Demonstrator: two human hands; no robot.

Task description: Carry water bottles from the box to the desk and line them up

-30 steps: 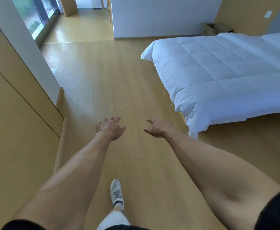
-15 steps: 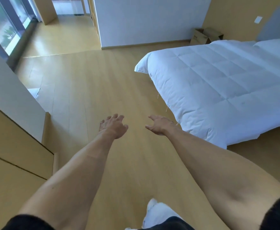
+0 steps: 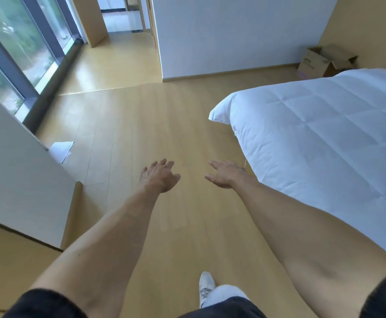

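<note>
both hands are out in front over the wooden floor [image 3: 123,125] and carry nothing: the left hand [image 3: 158,176] has its fingers loosely spread, the right hand [image 3: 224,175] has them straight and slightly apart. the box [image 3: 320,61] sits open by the far wall at about 1 o'clock, past the corner of the bed [image 3: 325,134]. no bottles or desk are in view. the walk likely goes best rounding the bed corner wide, then reaching in from above.

The cardboard box [image 3: 325,61] sits open, flaps spread, on the floor by the far wall, well beyond my right hand [image 3: 225,174].
</note>
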